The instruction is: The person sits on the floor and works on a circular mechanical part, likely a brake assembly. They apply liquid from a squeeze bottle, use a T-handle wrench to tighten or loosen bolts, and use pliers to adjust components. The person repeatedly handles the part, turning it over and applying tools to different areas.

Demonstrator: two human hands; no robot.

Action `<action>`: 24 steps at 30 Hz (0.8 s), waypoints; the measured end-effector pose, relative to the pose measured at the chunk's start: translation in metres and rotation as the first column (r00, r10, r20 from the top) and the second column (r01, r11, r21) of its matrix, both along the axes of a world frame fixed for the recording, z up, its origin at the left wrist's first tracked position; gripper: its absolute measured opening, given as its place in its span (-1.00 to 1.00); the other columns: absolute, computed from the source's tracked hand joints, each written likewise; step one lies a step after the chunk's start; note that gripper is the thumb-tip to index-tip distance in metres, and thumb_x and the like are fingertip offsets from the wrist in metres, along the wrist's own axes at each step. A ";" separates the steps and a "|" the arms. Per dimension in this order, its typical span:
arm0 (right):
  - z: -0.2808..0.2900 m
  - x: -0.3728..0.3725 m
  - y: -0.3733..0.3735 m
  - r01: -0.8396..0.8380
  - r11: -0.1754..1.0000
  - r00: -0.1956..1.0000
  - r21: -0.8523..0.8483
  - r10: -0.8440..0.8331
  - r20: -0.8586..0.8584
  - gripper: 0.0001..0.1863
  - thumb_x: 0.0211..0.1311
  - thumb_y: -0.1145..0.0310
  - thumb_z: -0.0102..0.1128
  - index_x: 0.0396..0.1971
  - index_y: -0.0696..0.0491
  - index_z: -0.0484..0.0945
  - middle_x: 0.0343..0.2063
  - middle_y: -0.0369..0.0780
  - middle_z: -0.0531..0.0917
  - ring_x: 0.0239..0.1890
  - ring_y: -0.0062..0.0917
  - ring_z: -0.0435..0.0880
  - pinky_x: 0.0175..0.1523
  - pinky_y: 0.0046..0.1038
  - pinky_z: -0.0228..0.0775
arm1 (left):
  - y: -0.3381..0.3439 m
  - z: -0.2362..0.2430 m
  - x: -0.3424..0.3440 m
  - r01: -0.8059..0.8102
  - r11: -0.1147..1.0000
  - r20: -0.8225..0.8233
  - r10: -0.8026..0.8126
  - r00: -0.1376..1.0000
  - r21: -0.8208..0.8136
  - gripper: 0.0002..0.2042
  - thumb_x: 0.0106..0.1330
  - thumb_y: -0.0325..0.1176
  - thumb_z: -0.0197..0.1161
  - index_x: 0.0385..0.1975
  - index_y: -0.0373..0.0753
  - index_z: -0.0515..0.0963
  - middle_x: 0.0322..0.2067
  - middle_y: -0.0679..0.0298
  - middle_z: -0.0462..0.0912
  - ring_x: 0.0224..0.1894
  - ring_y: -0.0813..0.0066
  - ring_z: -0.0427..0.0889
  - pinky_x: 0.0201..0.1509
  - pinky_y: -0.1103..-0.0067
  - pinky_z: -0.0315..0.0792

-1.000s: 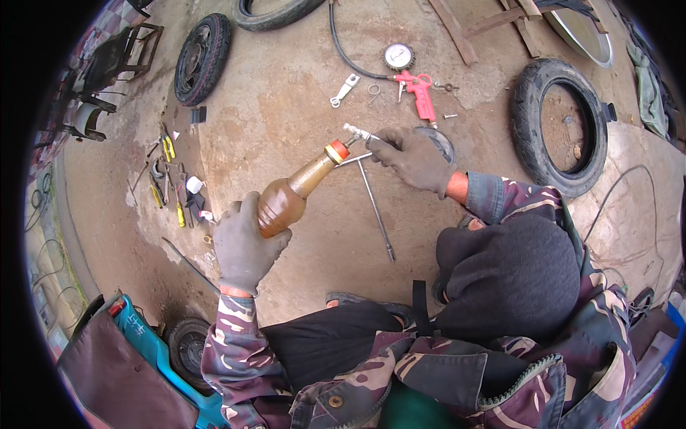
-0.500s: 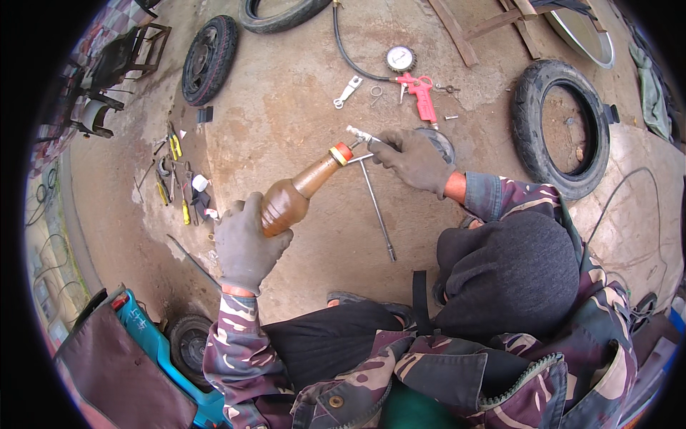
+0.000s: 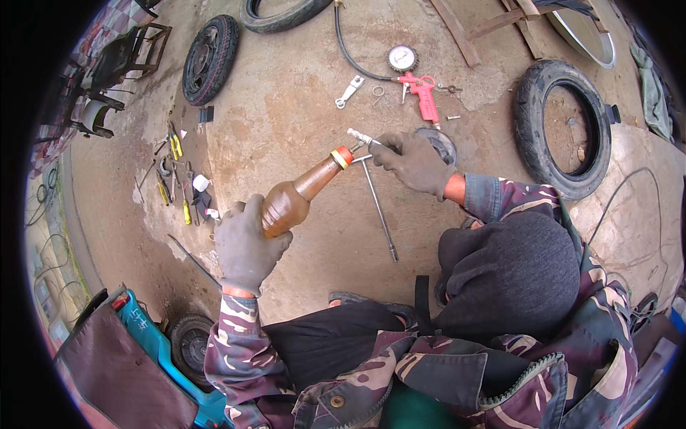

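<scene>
My left hand, in a grey glove, grips the wide base of a translucent brown bottle. The bottle is tilted, its red and yellow cap pointing up and to the right. A thin spout leads from the cap toward a small silvery metal rod with a ridged end. Between the thumb and fingers of my gloved right hand this rod is pinched, held just beyond the cap. I cannot tell whether spout and rod touch. Beneath them a T-handle wrench lies on the concrete. Partly behind my right hand is a round metal part.
A red inflator gun with gauge and a small metal lever lie ahead. A loose tyre is at right, a tyred wheel far left. Several yellow-handled pliers and screwdrivers lie left. A turquoise vehicle panel stands near left.
</scene>
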State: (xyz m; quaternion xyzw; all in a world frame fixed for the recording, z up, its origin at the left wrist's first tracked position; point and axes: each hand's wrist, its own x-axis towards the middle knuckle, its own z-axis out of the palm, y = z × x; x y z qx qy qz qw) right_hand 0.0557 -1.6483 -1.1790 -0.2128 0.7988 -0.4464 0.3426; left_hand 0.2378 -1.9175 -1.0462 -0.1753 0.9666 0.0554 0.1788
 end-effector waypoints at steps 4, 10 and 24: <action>0.003 0.003 0.001 0.014 1.000 0.997 -0.003 -0.014 -0.073 -0.49 0.49 0.01 0.16 -0.15 0.22 0.76 -0.47 0.11 0.72 -0.37 0.00 0.77 -0.15 -0.06 0.53 | -0.001 -0.001 0.001 -0.004 1.000 -0.006 0.004 1.000 0.008 -0.35 -0.08 -0.21 0.66 0.10 -0.18 0.62 -0.15 -0.02 0.69 -0.11 -0.07 0.72 -0.02 0.16 0.61; 0.004 0.006 0.001 0.004 1.000 0.981 0.013 -0.001 -0.196 -0.53 0.51 0.00 0.15 -0.12 0.14 0.78 -0.48 0.07 0.72 -0.36 0.01 0.76 -0.17 -0.03 0.52 | -0.003 -0.001 0.002 0.004 1.000 -0.001 -0.004 1.000 0.002 -0.35 -0.09 -0.21 0.66 0.10 -0.18 0.63 -0.16 0.00 0.68 -0.13 -0.06 0.72 -0.03 0.17 0.61; 0.006 0.006 0.000 -0.002 0.999 0.995 0.042 0.006 -0.099 -0.50 0.51 -0.01 0.15 -0.17 0.19 0.76 -0.56 0.05 0.69 -0.42 -0.02 0.75 -0.21 -0.04 0.50 | -0.003 -0.001 0.004 -0.029 1.000 0.009 0.029 1.000 0.002 -0.35 -0.10 -0.19 0.65 0.09 -0.19 0.64 -0.17 -0.01 0.69 -0.13 -0.07 0.72 -0.04 0.16 0.61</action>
